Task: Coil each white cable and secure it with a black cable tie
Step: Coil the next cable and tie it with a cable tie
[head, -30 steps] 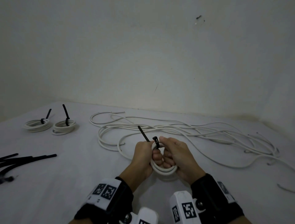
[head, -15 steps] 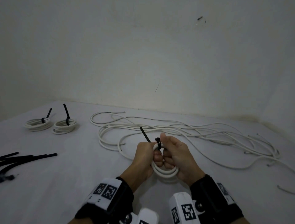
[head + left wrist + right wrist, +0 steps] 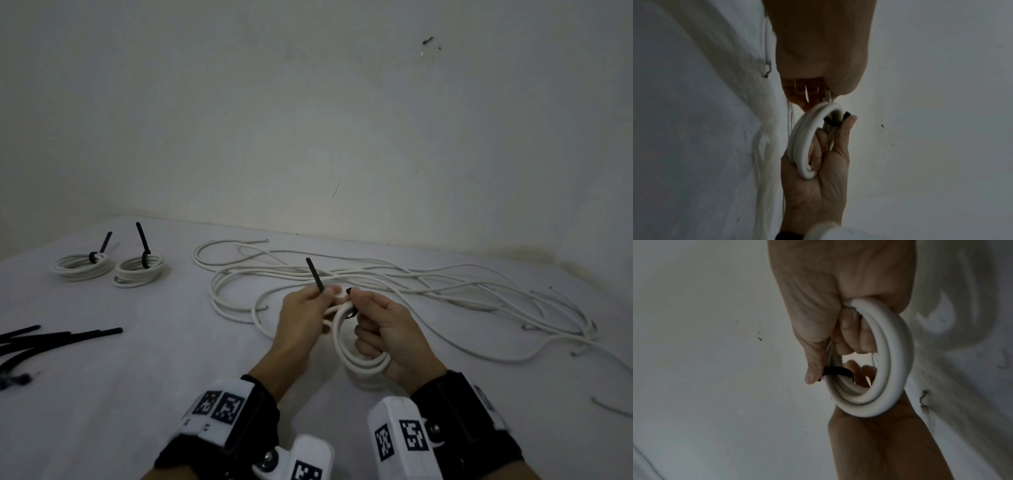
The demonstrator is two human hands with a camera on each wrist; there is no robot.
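with the right hand (image 3: 387, 334) curled around the coiled white cable (image 3: 356, 356) above the table (image 3: 137, 394) and the left hand (image 3: 303, 318) pinching the black cable tie (image 3: 315, 275) tail, an off-axis pull may let loops spring apart.

Dim, soft shadows; wrist pics blurry, w/ noise.
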